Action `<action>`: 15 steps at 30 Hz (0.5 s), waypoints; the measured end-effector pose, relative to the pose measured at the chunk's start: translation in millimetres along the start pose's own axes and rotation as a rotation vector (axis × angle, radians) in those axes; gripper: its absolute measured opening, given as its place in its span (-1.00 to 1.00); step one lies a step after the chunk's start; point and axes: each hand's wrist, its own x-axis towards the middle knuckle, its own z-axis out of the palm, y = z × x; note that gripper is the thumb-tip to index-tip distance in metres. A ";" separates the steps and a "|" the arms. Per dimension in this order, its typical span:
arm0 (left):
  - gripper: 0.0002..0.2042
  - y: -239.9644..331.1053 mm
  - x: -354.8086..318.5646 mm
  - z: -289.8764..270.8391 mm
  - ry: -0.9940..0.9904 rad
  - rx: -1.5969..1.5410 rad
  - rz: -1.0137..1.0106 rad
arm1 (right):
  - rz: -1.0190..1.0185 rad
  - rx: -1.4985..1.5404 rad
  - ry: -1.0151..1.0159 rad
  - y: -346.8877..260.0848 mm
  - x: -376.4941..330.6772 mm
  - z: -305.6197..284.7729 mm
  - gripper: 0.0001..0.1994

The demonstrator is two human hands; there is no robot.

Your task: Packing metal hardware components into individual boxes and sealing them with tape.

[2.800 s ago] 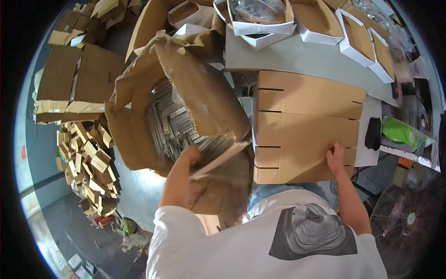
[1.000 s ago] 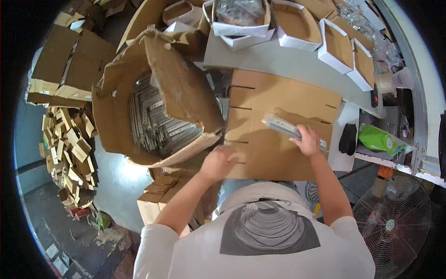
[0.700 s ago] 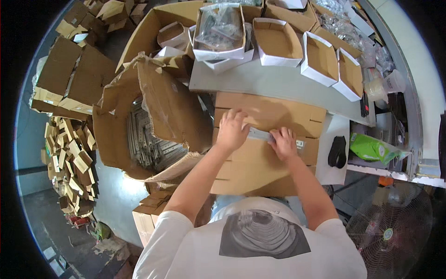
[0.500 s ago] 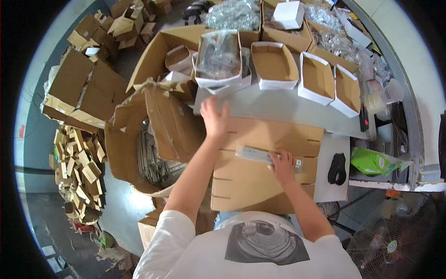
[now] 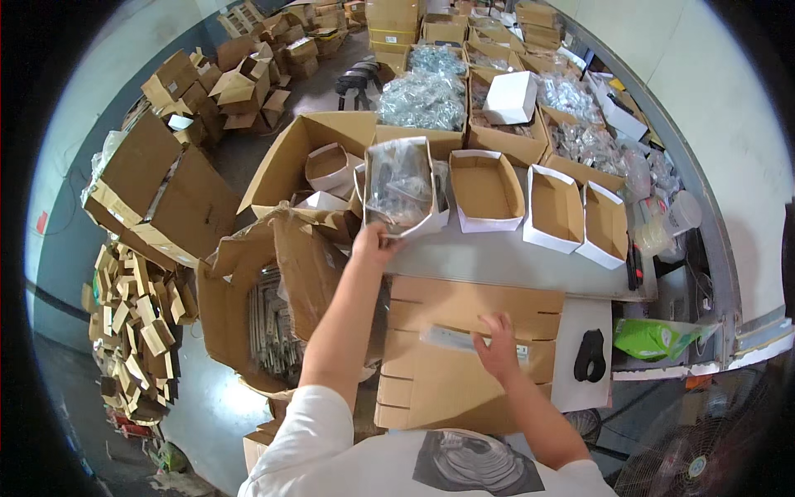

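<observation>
My left hand (image 5: 374,243) reaches forward and grips the near edge of a white cardboard box (image 5: 424,227). Clear plastic bags (image 5: 396,186) fill that box, which looks tilted toward me. A flat sheet of brown cardboard (image 5: 464,393), with slits along its sides, lies in front of me. On it rests a long metal part in a clear bag (image 5: 447,336). Over the part's right half is my right hand (image 5: 497,346), fingers spread apart and grasping nothing; whether it touches the bag I cannot tell.
Three shallow white boxes with brown insides (image 5: 489,195) stand in a row to the right. A large carton (image 5: 224,331) of metal rods is at left. Black tape-like loops (image 5: 590,356) and a green packet (image 5: 654,338) lie at right, above a floor fan (image 5: 696,464).
My left hand has closed on the white box's near edge. My right hand has let go of the bagged part and lifted its fingers. The view has tilted up.
</observation>
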 end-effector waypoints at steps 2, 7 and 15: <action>-0.88 -16.1 1.8 -37.0 -0.141 -0.252 -0.044 | -0.156 0.119 0.045 -42.1 52.6 -1.9 -0.60; -0.55 -70.8 -84.2 -61.9 -0.497 -0.233 0.031 | -0.335 0.003 0.146 -151.4 126.3 0.9 -0.61; -0.33 -114.8 -158.5 -141.1 -0.393 -0.079 0.184 | -0.091 0.135 0.146 -88.7 88.6 25.8 -0.84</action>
